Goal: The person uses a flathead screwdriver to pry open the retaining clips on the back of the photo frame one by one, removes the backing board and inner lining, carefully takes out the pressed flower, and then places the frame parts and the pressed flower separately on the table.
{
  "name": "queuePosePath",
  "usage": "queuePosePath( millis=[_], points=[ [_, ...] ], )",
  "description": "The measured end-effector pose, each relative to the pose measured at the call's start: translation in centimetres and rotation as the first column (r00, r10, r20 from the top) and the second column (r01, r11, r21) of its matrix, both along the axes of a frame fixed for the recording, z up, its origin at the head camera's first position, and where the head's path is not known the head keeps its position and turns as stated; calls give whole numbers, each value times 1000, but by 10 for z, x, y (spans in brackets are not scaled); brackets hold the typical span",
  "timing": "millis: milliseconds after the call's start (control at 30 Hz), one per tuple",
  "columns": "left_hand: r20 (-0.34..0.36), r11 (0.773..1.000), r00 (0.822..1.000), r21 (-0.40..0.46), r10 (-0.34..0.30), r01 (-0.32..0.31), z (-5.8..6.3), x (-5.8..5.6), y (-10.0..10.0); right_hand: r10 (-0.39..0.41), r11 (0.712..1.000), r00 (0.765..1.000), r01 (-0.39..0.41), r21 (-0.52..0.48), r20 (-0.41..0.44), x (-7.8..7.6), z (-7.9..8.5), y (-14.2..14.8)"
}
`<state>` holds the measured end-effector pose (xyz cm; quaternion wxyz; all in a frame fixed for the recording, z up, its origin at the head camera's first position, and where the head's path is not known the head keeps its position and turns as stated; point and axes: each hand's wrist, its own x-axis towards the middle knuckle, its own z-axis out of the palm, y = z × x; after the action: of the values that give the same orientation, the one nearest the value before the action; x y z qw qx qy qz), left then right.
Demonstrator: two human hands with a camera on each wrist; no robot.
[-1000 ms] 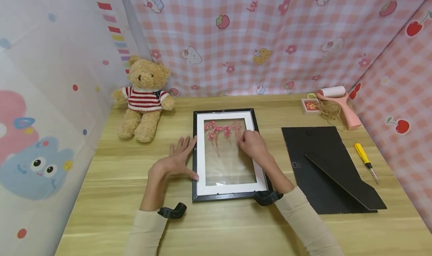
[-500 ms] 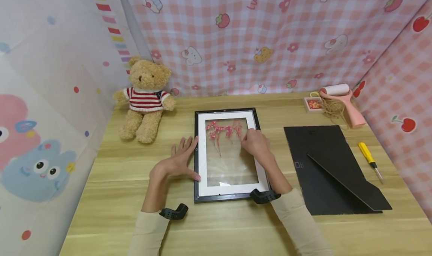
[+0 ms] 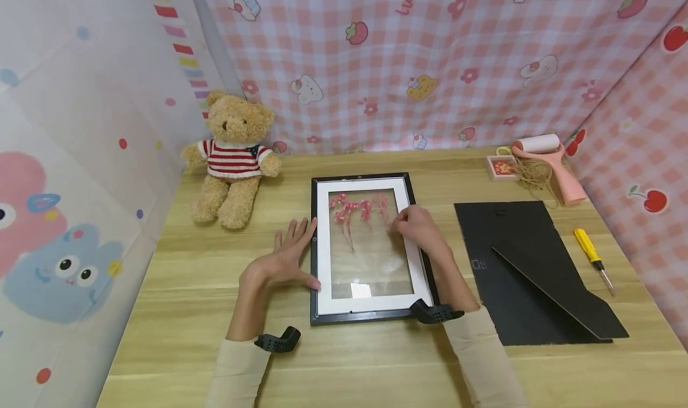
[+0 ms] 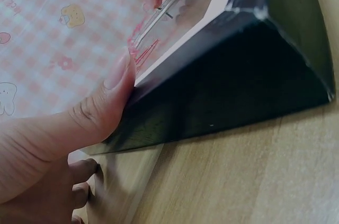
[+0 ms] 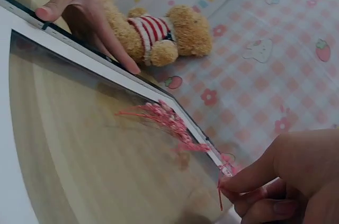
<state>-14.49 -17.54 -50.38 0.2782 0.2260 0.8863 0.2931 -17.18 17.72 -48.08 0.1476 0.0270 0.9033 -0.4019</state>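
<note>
A black picture frame (image 3: 371, 316) with a white mat (image 3: 323, 247) and a glass pane (image 3: 371, 270) lies on the wooden table. Pink dried flower sprigs (image 3: 349, 208) lie on the upper part of the glass, their thin stems pointing down. My left hand (image 3: 282, 261) has its fingers spread along the frame's left side, thumb on the edge. Over the right side of the pane, my right hand (image 3: 421, 229) pinches the stem of another pink flower sprig (image 5: 226, 167) between thumb and forefinger, beside the others; its stem end sticks out below the fingertips in the right wrist view.
To the right lie a black frame backing (image 3: 484, 264) with its stand leg and a yellow-handled screwdriver (image 3: 587, 248). Behind them are a pink roller (image 3: 561, 178), twine (image 3: 532, 172) and a small box (image 3: 502, 168). A teddy bear (image 3: 231, 157) sits at the back left.
My right hand has shifted slightly to the right over the pane, and more of the sprig at its fingertips shows. The left hand stays at the frame's left side.
</note>
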Motion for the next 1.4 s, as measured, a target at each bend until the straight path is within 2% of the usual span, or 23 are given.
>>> queuePosePath(
  millis=[67,133,400,667,733,767,900,967,1000,1133,1200,1300,1400],
  points=[
    [2,1000,1000,5,-2,2,0,-1,0,-22,999,1000,22,-30,9,8,19,2],
    [6,1000,1000,4,-1,1,1,-1,1,-47,998,999,47,-35,8,10,26,8],
    [18,1000,1000,7,1,-1,4,0,0,-80,996,997,80,-26,18,7,34,41],
    [12,1000,1000,11,3,-3,6,1,1,-155,987,988,155,42,13,-13,39,97],
    [12,1000,1000,20,1,-1,4,0,1,-174,983,985,174,51,-18,-21,35,116],
    [14,1000,1000,25,0,-1,3,0,1,-166,986,985,167,6,-44,-30,24,133],
    [16,1000,1000,25,-7,7,-4,-3,-1,-166,985,976,171,25,-143,-61,3,170],
    [3,1000,1000,21,-8,8,-7,-4,-4,-155,982,974,170,82,-165,-85,-16,188],
    [-4,1000,1000,17,-6,6,-8,-4,-5,-159,971,973,185,151,-168,-94,-18,188],
    [-17,1000,1000,18,9,-8,-9,-3,-5,-153,940,978,187,286,-140,-132,-50,210],
    [-10,1000,1000,28,14,-14,-8,-2,-3,-153,919,979,192,345,-137,-141,-57,216],
    [0,999,1000,34,18,-18,-4,1,1,-151,883,981,189,430,-121,-145,-61,220],
    [-7,999,1000,27,19,-19,-1,3,4,-134,876,983,176,449,-124,-141,-54,215]
  ],
)
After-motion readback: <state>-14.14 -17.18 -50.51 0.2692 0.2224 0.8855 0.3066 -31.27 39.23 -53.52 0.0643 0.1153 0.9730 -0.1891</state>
